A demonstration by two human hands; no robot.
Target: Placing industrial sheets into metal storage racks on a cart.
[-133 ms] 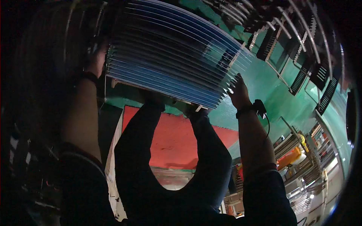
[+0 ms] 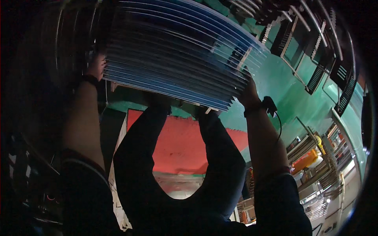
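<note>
Across the upper centre of the frame, a stack of thin, glossy blue sheets (image 2: pixel 169 55) lies tilted down to the right. At its left end, the left hand (image 2: pixel 98 66) meets the edges, fingertips against them; at its right end, the right hand (image 2: pixel 248 92) lies alongside. Shadow hides how far either hand's fingers are curled, so a firm grip cannot be told. Below are dark-trousered knees (image 2: pixel 226 151) and a red floor patch (image 2: pixel 179 145); metal racks (image 2: pixel 315 78) stand upper right.

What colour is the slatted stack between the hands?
Slatted stack: dark blue with pale edge lines; head view.
</note>
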